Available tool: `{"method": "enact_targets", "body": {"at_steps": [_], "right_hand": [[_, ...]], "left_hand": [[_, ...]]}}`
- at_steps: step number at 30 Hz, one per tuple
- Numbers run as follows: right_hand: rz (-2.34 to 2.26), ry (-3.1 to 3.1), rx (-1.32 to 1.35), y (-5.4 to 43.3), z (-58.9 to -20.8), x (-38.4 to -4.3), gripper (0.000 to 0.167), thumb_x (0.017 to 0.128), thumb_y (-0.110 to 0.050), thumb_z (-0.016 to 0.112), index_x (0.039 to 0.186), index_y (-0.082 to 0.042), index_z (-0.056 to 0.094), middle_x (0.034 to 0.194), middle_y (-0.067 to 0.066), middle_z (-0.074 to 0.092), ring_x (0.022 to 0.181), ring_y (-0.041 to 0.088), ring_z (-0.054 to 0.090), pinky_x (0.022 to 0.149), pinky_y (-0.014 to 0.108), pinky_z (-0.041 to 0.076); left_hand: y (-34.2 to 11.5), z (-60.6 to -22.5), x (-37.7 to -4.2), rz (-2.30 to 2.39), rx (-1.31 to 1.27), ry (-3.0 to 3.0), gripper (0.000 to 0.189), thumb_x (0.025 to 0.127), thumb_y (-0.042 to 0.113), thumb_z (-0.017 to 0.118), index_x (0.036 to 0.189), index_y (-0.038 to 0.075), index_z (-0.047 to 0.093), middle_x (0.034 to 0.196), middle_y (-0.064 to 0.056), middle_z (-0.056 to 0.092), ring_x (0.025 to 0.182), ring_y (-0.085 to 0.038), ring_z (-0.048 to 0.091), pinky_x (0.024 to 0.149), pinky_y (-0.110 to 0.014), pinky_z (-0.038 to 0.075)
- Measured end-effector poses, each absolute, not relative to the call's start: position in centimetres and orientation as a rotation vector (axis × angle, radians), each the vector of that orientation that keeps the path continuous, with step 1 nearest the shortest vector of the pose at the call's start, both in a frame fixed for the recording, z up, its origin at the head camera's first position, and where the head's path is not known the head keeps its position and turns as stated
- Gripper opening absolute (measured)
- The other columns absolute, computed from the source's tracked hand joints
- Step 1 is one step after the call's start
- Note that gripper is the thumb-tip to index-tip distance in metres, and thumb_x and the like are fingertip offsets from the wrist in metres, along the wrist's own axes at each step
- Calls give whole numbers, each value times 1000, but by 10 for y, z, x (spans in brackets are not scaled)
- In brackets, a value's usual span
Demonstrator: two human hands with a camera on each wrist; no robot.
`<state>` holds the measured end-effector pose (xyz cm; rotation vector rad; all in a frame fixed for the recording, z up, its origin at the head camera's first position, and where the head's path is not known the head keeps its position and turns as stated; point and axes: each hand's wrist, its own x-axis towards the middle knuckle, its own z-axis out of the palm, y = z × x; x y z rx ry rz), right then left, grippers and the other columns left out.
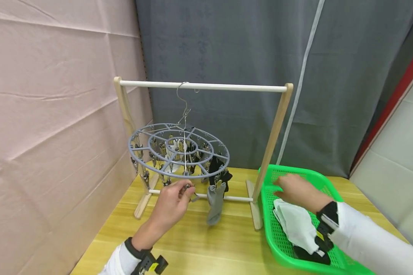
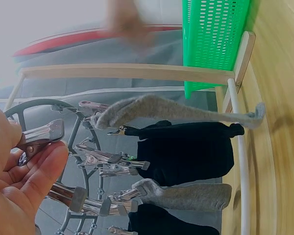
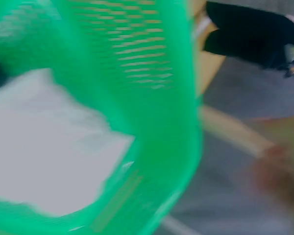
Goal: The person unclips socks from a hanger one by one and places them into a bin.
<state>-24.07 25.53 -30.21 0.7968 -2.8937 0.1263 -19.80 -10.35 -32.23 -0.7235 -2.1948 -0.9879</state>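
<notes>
My left hand point(image 1: 170, 206) pinches a metal clip point(image 2: 48, 131) at the near edge of the round grey clip hanger point(image 1: 161, 170), which hangs from a white rod by a wire hook. To the right of that hand, a grey sock point(image 1: 215, 204) hangs from the rim, with black socks point(image 2: 186, 152) close by it. My right hand point(image 1: 299, 191) is over the green basket point(image 1: 272, 244), fingers loosely bent and holding nothing. Below it lie white socks point(image 1: 297, 225) with a black piece of cloth point(image 1: 311, 256) partly under them. In the right wrist view the basket is blurred.
A wooden stand point(image 1: 273, 135) carries the hanger, its feet on the wood-grain table point(image 1: 199, 248). Several other metal clips point(image 1: 145, 177) dangle from the hanger's rings. Pink cloth point(image 1: 65, 114) covers the left side, and a grey curtain point(image 1: 227, 46) hangs behind.
</notes>
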Motion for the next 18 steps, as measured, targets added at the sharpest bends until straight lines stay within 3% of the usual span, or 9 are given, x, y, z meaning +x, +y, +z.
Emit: {"method": "enact_targets", "body": {"at_steps": [3, 5, 8, 12, 15, 18], "right_hand": [[34, -2350, 1055, 217, -294, -264, 49, 81, -11, 77, 127, -2, 62, 118, 15, 70, 76, 21, 71, 60, 28, 57], [-1, -2104, 1160, 194, -292, -276, 58, 80, -10, 78, 134, -2, 56, 131, 15, 63, 93, 22, 72, 69, 29, 59], [-73, -1906, 1220, 172, -291, -287, 60, 78, -5, 78, 133, -5, 57, 132, 11, 63, 113, 24, 66, 84, 33, 58], [-118, -1844, 1214, 162, -292, -288, 58, 75, 2, 77, 129, -8, 60, 123, 8, 68, 103, 21, 68, 89, 35, 57], [-114, -1843, 1206, 160, -292, -284, 55, 75, 2, 76, 126, -9, 62, 116, 9, 69, 94, 22, 67, 81, 33, 57], [-104, -1826, 1212, 155, -293, -281, 41, 78, 1, 73, 116, -10, 63, 110, 12, 66, 86, 25, 63, 73, 34, 54]], "left_hand": [[-103, -322, -198, -973, -743, -2203, 8, 91, 10, 65, 93, 2, 67, 71, 0, 62, 59, 2, 49, 54, -15, 47], [-103, -322, -197, -952, -766, -2213, 9, 92, 9, 64, 96, 2, 67, 74, -1, 64, 63, -1, 53, 58, -16, 50], [-102, -323, -196, -884, -793, -2238, 15, 92, 10, 64, 103, 1, 67, 84, -3, 68, 71, -8, 61, 66, -20, 54], [-103, -322, -192, -638, -803, -2182, 26, 93, 21, 65, 108, 0, 68, 95, -10, 73, 78, -17, 69, 71, -26, 58], [-101, -314, -187, -421, -829, -1922, 32, 95, 32, 61, 102, 1, 71, 90, -9, 73, 77, -19, 66, 69, -25, 56], [-94, -303, -186, -293, -825, -1649, 33, 98, 35, 55, 95, 7, 72, 88, -7, 69, 82, -22, 60, 75, -29, 51]]}}
